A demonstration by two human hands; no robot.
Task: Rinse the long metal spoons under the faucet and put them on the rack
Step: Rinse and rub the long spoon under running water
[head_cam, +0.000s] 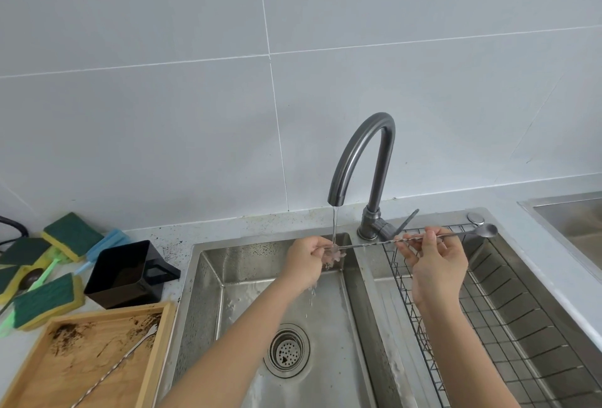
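A long metal spoon (pixel 368 244) with a twisted shaft lies level across both hands, its small bowl pointing right over the rack. My right hand (pixel 435 262) pinches the shaft near the middle. My left hand (pixel 306 261) holds the left end, where the thin stream from the grey faucet (pixel 361 160) splashes onto it. Water drips from that hand into the steel sink (pixel 208 277). A second long spoon (pixel 120 365) lies slanted in the stained wooden tray (pixel 159 342) at the lower left. The wire rack (pixel 508 316) fills the right basin.
A black square cup (pixel 123 274) stands left of the sink. Several green and yellow sponges (pixel 45 300) and a green brush lie on the counter at far left. The drain strainer (pixel 286 350) sits in the sink floor. Another steel basin (pixel 570 225) shows at the right edge.
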